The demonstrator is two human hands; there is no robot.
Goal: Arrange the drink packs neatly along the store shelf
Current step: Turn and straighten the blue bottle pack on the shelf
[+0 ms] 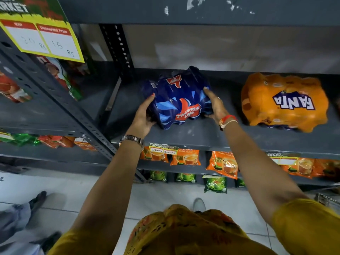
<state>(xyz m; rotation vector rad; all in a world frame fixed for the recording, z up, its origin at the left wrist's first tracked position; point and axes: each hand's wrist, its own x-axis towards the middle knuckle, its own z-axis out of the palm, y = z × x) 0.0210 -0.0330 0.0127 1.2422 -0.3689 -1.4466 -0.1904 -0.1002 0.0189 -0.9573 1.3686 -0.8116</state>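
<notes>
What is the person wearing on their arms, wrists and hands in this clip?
Short yellow sleeves with a printed pattern leave both forearms bare. The left hand has a metal link watch on its wrist and a red-painted nail. The right hand has a red band and a thin white thread around its wrist. No gloves.

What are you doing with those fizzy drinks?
A person is tidying drink packs on a grey shelf. The left hand and right hand grip the two sides of a blue Thums Up pack, which sits near the shelf's front edge. An orange Fanta pack lies to its right, with a gap between them. Tea packets fill the shelf below.
</notes>
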